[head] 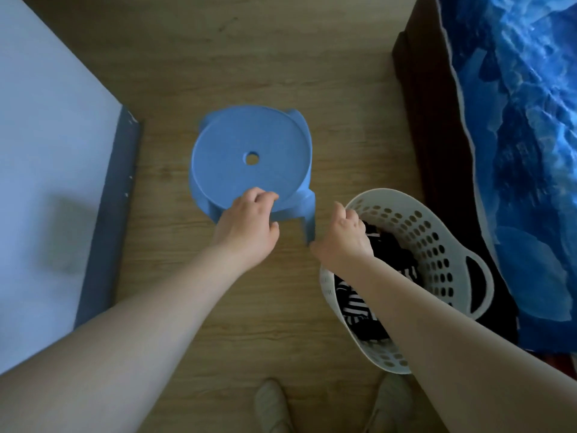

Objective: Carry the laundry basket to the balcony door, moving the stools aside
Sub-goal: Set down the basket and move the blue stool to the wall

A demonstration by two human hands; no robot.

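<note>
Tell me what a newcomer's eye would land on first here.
The round blue plastic stool with a hole in its seat stands mid-floor, and the left hand grips its near rim. To its right, the right hand holds the rim of the white perforated laundry basket of dark and striped clothes, beside the bright blue bedspread.

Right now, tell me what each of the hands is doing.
Left hand: closed on the near rim of the blue stool.
Right hand: closed on the rim of the laundry basket.
</note>
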